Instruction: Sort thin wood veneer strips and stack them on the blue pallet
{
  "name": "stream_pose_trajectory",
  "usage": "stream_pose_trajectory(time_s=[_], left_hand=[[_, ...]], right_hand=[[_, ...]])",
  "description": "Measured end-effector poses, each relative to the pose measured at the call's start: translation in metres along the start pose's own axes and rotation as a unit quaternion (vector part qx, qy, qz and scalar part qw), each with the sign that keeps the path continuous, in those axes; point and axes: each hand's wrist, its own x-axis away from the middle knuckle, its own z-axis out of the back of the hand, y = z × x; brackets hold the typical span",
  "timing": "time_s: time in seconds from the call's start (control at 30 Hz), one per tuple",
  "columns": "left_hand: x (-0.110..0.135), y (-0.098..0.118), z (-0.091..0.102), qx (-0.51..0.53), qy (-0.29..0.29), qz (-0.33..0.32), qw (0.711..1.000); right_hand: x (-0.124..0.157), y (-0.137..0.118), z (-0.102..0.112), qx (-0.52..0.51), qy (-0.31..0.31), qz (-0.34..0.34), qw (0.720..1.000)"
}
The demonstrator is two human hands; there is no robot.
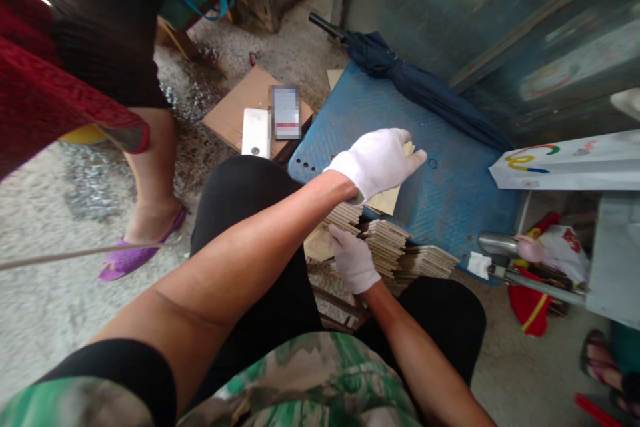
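Observation:
My left hand point(377, 163), in a white glove, reaches over a blue plastic seat point(445, 193). A thin tan wooden board point(387, 201) shows beneath it, and a bit of tan also appears between thumb and fingers; the palm side is hidden. My right hand point(354, 260), gloved as well, is lower down between my knees. Its fingers close at the edge of another thin board point(317, 245), partly covered by the hand. Beside it are stacks of similar boards point(385, 247), leaning in rows against the seat's near edge.
A folded dark umbrella point(420, 80) lies along the seat's far side. On a cardboard box point(233, 107) rest a white phone point(256, 133) and a blurred-out device point(286, 113). Another person's leg point(155, 180) stands at left. A white paper bag point(570, 161) is at right.

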Motion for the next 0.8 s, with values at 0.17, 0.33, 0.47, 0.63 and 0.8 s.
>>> stream_pose_trajectory(time_s=[0.17, 0.33, 0.47, 0.63, 0.8], left_hand=[[-0.005, 0.000, 0.005, -0.037, -0.003, -0.018, 0.999], [-0.010, 0.005, 0.014, -0.052, 0.025, -0.046, 0.997], [-0.013, 0.007, 0.019, -0.118, 0.013, -0.110, 0.987], [-0.013, 0.011, 0.020, -0.195, 0.014, -0.146, 0.970], [-0.009, 0.020, 0.021, -0.283, 0.012, -0.136, 0.949]], right_hand=[[-0.016, 0.037, 0.030, -0.032, 0.116, -0.155, 0.981], [-0.049, 0.061, 0.053, -0.034, 0.175, -0.259, 0.949], [-0.072, 0.060, 0.054, -0.043, 0.165, -0.288, 0.942], [-0.089, 0.050, 0.050, -0.040, 0.141, -0.321, 0.936], [-0.097, 0.046, 0.048, -0.037, 0.108, -0.340, 0.934]])
